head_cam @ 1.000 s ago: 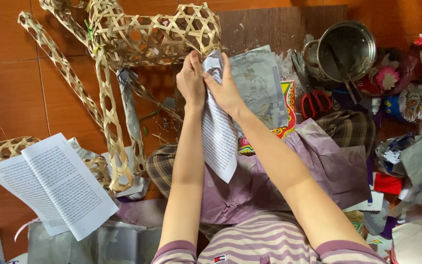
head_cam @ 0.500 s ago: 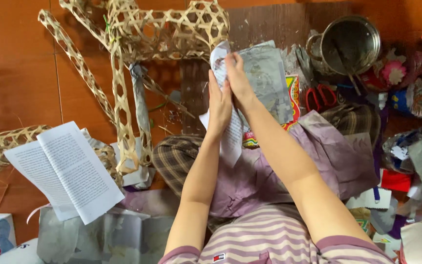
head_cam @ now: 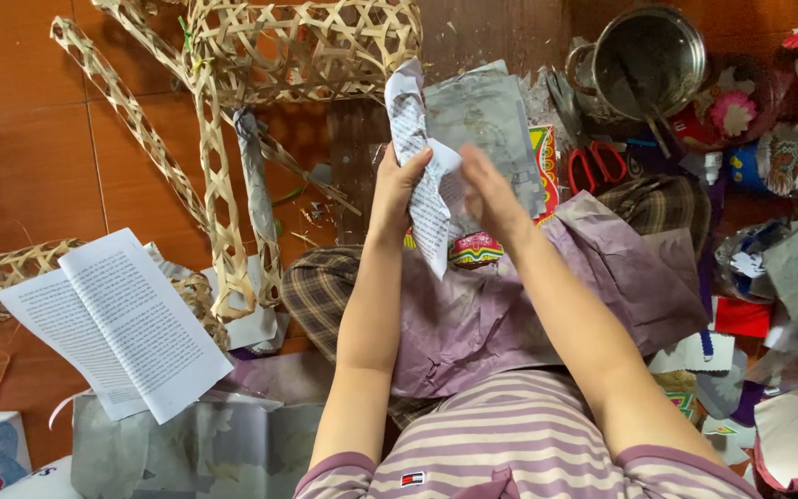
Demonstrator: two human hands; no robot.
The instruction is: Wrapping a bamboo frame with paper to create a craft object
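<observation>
My left hand [head_cam: 399, 189] grips the printed paper strip [head_cam: 422, 176]. My right hand [head_cam: 491, 199], fingers open, lies flat against its other side.

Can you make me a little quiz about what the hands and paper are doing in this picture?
1. True or false: the left hand grips the printed paper strip.
2. Which thing lies beside the metal pot? A) red scissors B) a hammer C) a cup
3. Fill in: the open book lies on the ____ side of the person.

Key: 1 true; 2 A; 3 left. The right hand is open, flat against the strip.
</observation>
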